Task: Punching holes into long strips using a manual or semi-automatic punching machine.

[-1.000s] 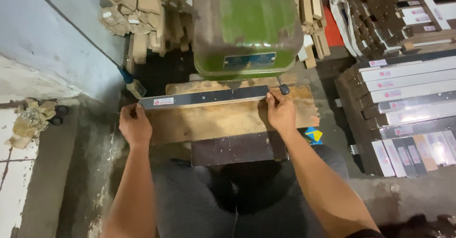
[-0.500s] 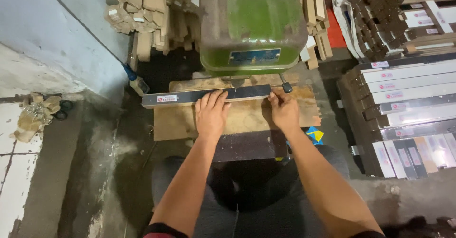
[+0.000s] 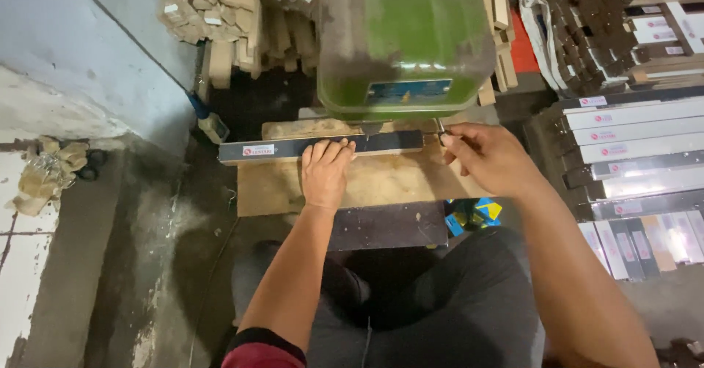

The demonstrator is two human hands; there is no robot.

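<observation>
A long dark strip (image 3: pixel 381 143) with a small white and red label lies across a wooden board (image 3: pixel 389 181) under the front of a green machine (image 3: pixel 407 38). My left hand (image 3: pixel 325 171) lies flat on the middle of the strip, fingers together, pressing it down. My right hand (image 3: pixel 488 159) sits just past the strip's right end. Its fingers are curled, with the fingertips close to a thin metal rod at the machine's edge. Whatever those fingertips pinch is hidden.
Stacks of cardboard pieces (image 3: pixel 220 16) lean behind the machine on the left. Long white and dark boxed strips (image 3: pixel 631 129) are piled on the right. A grey wall (image 3: pixel 95 60) and a crumpled rag (image 3: pixel 44 173) are on the left. My dark-trousered knees (image 3: pixel 411 302) are below the board.
My left hand moved from the strip's left end to its middle. My right hand came off the strip's right end and now sits just beyond it.
</observation>
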